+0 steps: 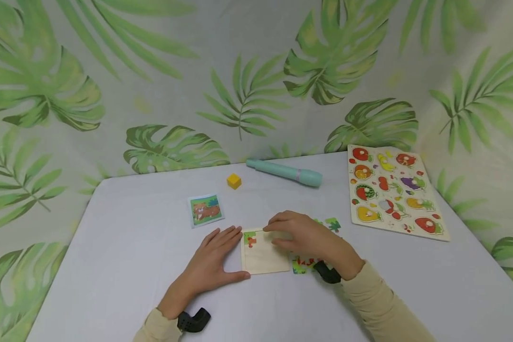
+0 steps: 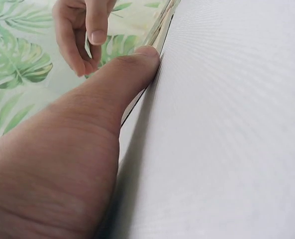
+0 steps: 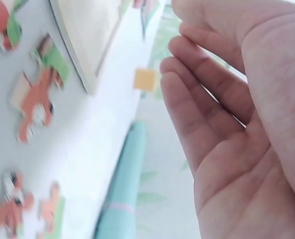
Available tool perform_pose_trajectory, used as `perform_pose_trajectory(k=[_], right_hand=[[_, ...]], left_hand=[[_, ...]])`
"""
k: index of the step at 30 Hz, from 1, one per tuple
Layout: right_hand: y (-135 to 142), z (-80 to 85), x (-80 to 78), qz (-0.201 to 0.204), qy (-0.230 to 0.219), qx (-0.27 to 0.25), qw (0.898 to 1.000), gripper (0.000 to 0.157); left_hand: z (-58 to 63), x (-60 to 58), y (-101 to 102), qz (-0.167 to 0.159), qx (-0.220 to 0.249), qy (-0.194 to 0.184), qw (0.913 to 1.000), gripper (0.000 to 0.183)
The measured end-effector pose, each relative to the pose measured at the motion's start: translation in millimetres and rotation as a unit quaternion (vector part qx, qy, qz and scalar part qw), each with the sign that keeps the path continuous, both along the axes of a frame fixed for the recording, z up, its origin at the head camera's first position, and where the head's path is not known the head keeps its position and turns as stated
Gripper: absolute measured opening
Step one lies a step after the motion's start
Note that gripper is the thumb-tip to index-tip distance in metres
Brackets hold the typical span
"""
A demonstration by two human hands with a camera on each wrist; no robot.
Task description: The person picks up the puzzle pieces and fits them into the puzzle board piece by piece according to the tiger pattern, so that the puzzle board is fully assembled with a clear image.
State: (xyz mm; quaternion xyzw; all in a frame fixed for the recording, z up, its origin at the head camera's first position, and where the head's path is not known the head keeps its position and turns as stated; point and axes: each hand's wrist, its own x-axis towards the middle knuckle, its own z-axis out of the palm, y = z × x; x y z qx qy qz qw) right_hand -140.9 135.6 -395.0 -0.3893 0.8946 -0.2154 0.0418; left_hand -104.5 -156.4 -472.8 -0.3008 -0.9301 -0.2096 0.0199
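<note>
A small wooden puzzle tray (image 1: 265, 260) lies on the white table, with a green and orange jigsaw piece (image 1: 250, 238) in its upper left corner. My left hand (image 1: 215, 261) rests at the tray's left side, fingers stretched along that edge. Its thumb (image 2: 137, 64) touches the tray's near edge. Above the tray's upper right hovers my right hand (image 1: 301, 233), fingers slightly bent; the right wrist view shows nothing in its palm. Loose jigsaw pieces (image 3: 40, 102) lie on the table right of the tray, partly hidden by the right hand and forearm.
Beyond the left hand lies a picture card (image 1: 206, 210) of a brown animal. A yellow cube (image 1: 233, 181) and a teal flashlight-shaped cylinder (image 1: 286, 174) sit farther back. At the right is a wooden fruit puzzle board (image 1: 393, 190). A leaf-patterned cloth (image 1: 261, 71) hangs behind the table.
</note>
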Motion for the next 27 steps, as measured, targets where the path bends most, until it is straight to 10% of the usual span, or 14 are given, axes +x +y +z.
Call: perform_pose_trajectory(k=[27], right_hand=[[47, 17.0, -13.3, -0.042, -0.016, -0.034, 0.998, 0.032]], left_hand=[[3.1, -0.9, 1, 0.004, -0.012, -0.015, 0.9998, 0.103]])
